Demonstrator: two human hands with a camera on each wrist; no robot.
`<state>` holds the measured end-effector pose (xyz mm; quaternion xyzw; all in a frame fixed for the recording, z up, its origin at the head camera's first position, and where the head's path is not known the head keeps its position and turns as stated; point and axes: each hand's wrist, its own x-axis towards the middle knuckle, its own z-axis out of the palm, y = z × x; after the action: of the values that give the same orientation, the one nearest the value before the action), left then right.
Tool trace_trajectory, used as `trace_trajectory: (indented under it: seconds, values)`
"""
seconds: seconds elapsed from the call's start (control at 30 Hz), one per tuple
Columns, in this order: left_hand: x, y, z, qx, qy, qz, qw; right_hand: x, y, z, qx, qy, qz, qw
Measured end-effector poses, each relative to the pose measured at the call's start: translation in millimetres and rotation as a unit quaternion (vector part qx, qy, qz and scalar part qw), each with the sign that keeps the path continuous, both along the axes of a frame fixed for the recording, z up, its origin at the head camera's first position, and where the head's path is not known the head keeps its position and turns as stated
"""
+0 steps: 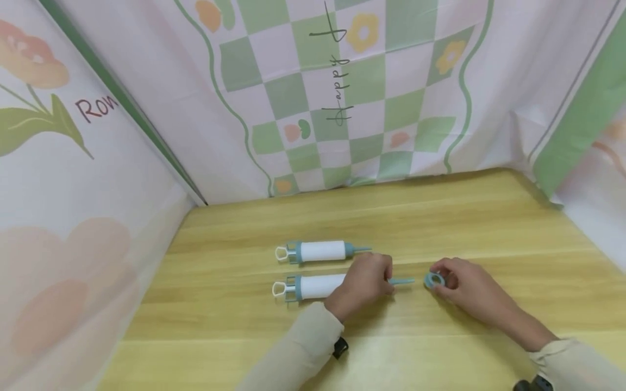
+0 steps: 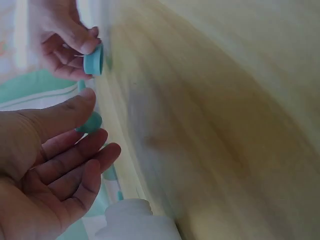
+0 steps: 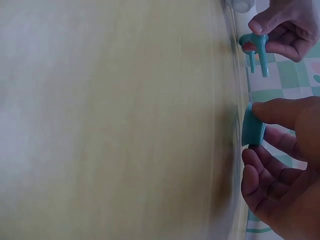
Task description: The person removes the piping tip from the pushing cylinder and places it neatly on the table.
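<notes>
Between thumb and fingers my left hand (image 1: pixel 364 279) pinches a teal nozzle (image 3: pixel 261 55) with a long thin tip that points right. A white-barrelled, syringe-like caulking gun (image 1: pixel 320 286) lies just left of that hand, partly hidden by it. Its white necked end (image 2: pixel 129 220) shows in the left wrist view, apart from the nozzle. To the right, my right hand (image 1: pixel 471 285) pinches a teal ring (image 1: pixel 434 279) by its rim, its hole visible from above. The ring is a short distance from the nozzle tip, not touching it.
A second such caulking gun (image 1: pixel 323 251), with a teal nozzle on its end, lies behind the first on the wooden table (image 1: pixel 220 336). Printed curtains (image 1: pixel 323 98) close in the table's back and sides.
</notes>
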<state>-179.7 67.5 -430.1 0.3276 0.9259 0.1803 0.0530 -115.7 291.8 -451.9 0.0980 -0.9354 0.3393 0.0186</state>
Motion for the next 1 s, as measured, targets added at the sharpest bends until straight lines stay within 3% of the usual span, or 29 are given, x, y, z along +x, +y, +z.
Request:
trace_trajectory:
  seconds: [0.27,0.47,0.77,1.0]
  values:
    - [4.7,11.3,-2.6,-0.116,0.086,-0.011,0.9895,-2.9,-3,-3.6,0.028,0.003,-0.003,0.9996]
    - [8.7,15.4,-5.3,-0.165,0.118,-0.011,0.9790,-5.9,-5,-3.2,0.026,0.000,-0.002,0.9997]
    - [11.7,12.1,-13.0,-0.152,0.131,-0.022,0.9794,-2.8,-8,-4.4,0.029,-0.004,-0.012,0.9995]
    - [11.0,8.5,-9.9,-0.130,0.117,-0.018,0.9844,-3.3,-9,4.5,0.030,-0.017,-0.031,0.9989]
